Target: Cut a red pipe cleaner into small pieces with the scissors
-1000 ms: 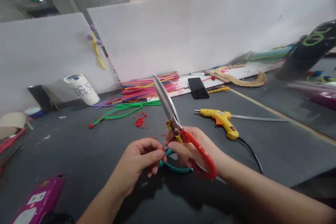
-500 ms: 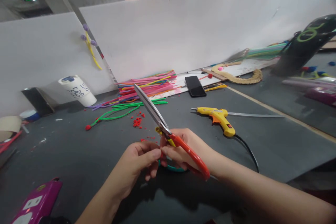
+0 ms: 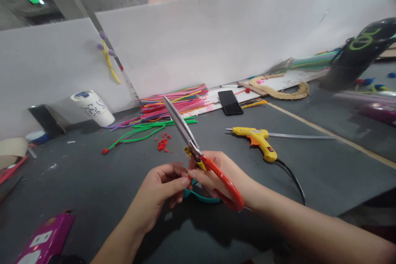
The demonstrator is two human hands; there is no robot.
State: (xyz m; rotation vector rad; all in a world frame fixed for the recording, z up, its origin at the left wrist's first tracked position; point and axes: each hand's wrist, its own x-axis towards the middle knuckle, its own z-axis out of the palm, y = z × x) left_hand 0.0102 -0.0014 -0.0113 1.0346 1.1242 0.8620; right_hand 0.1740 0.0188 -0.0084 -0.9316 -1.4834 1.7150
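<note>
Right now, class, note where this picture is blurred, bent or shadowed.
Head view: the black object at the right edge is blurred; the white partition bows with lens distortion; shadow darkens the near table; the scissors look sharp.

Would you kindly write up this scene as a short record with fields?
Right hand: grips orange-handled scissors, blades closed, pointing up and left.
Left hand: fingertips pinched, meeting those of the other hand; what they pinch is hidden.
Under the hands: curved teal pipe cleaner.
Table: dark; red scraps beyond the hands; yellow glue gun to the right, phone behind it.
Back edge: pile of coloured stems and a white cup by the white partition.
</note>
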